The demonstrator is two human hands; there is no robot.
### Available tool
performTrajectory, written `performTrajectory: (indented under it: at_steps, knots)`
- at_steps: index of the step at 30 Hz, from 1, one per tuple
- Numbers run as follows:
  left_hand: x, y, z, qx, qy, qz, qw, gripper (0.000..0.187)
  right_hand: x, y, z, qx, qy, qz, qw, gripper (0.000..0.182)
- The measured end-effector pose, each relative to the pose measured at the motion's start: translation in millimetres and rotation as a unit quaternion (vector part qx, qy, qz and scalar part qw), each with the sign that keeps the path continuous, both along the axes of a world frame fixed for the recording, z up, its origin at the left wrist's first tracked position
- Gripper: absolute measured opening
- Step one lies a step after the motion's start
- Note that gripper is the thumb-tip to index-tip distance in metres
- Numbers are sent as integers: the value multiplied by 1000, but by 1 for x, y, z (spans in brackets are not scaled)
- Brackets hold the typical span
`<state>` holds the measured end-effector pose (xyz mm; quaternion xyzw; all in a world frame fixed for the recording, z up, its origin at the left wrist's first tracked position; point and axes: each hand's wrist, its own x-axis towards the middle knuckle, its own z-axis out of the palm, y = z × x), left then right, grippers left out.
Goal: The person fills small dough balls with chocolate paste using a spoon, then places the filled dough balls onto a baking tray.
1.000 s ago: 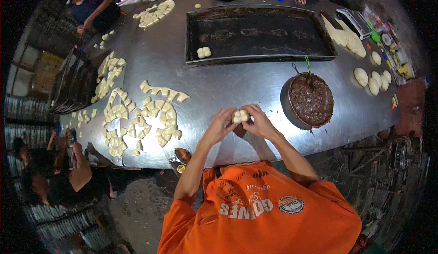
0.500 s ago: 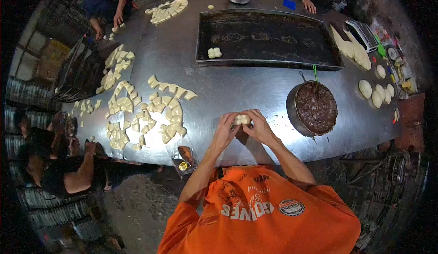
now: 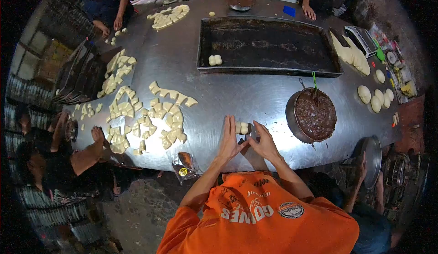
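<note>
A small cluster of pale dough balls (image 3: 242, 127) rests on the steel table between my hands. My left hand (image 3: 229, 137) stands along its left side with fingers straight, very near or touching it. On the other side, my right hand (image 3: 263, 141) has its fingers stretched out, with a small gap to the dough. The two thumbs meet just below the cluster. Farther off, a similar dough cluster (image 3: 215, 60) sits in the front left corner of a large dark baking tray (image 3: 269, 72). To the right stands a pot of dark brown filling (image 3: 315, 115) with a green-handled utensil.
Cut dough pieces (image 3: 166, 115) spread across the table's left. Round dough balls (image 3: 378, 100), a dough slab (image 3: 351, 53) and a scale (image 3: 361, 39) lie at right. Co-workers are at the left and far edges. Beside me at right, another person's hands hold a round metal pan (image 3: 370, 160).
My hands have loosened from the dough cluster and spread apart, leaving it on the table. A person with a round pan has appeared at lower right. The view has shifted slightly.
</note>
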<state>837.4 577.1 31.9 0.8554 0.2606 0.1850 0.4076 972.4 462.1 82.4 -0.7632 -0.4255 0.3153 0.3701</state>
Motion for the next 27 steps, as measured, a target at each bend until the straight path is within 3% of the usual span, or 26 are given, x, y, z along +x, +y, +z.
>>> performTrajectory:
  at_steps: [3, 5, 6, 8, 9, 11, 14, 16, 18, 19, 20, 22, 25, 27]
  knots:
    - [23, 1, -6, 83, -10, 39, 996, 110, 1, 1, -4, 36, 15, -52, 998, 59]
    - [40, 6, -14, 154, -32, 28, 987, 78, 3, 4, 0, 76, 9, -99, 992, 46]
    - [43, 11, -19, 157, -36, 28, 987, 78, 6, 5, 1, 79, 6, -99, 992, 46]
    - [49, 23, -18, 98, -40, -145, 984, 38, 11, 9, 4, 112, -37, -120, 986, 37]
    - [52, 26, -12, 104, -44, -143, 983, 38, 13, 9, 7, 117, -41, -118, 985, 37]
    - [57, 26, 3, 117, -159, -52, 979, 15, 18, 6, 15, 140, -52, -140, 979, 35]
    - [55, 30, 8, 111, -195, 38, 974, 13, 27, -3, 6, 137, -63, -156, 976, 34]
    - [47, 30, -14, 72, -128, 21, 989, 19, 27, -4, -3, 124, -55, -165, 977, 33]
    - [45, 29, -9, 208, -28, -19, 977, 44, 24, -1, 0, 108, -57, -137, 983, 33]
    - [43, 23, -7, 268, 90, 0, 959, 79, 22, 1, 1, 116, -53, -127, 984, 33]
    - [38, 20, 9, 268, 90, 1, 959, 79, 20, 1, 1, 116, -53, -126, 984, 33]
    - [25, 23, 41, 175, 58, 55, 981, 98, 16, 4, 1, 78, -34, -119, 989, 37]
    - [-12, 36, 57, 168, 85, 146, 971, 101, 9, 10, -10, 13, -63, -49, 997, 60]
    - [-49, 43, 74, 87, 44, 212, 972, 94, -5, 17, -12, -25, -89, 2, 996, 77]
